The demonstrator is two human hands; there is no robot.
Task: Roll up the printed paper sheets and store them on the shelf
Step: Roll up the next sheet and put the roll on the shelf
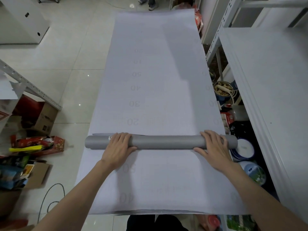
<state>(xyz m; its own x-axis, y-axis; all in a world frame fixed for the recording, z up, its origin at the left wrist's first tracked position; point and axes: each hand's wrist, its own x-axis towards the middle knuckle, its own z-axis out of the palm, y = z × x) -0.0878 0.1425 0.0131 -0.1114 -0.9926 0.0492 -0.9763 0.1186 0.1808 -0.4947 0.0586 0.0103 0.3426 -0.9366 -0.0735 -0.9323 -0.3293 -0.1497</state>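
While left grip (119, 148), right grip (215, 147) hold roll (166, 142), sheet (158, 72) over tiled floor (75, 80)

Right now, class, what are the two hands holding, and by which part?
The paper roll, lying across the sheet. The left hand grips it near its left end, the right hand near its right end.
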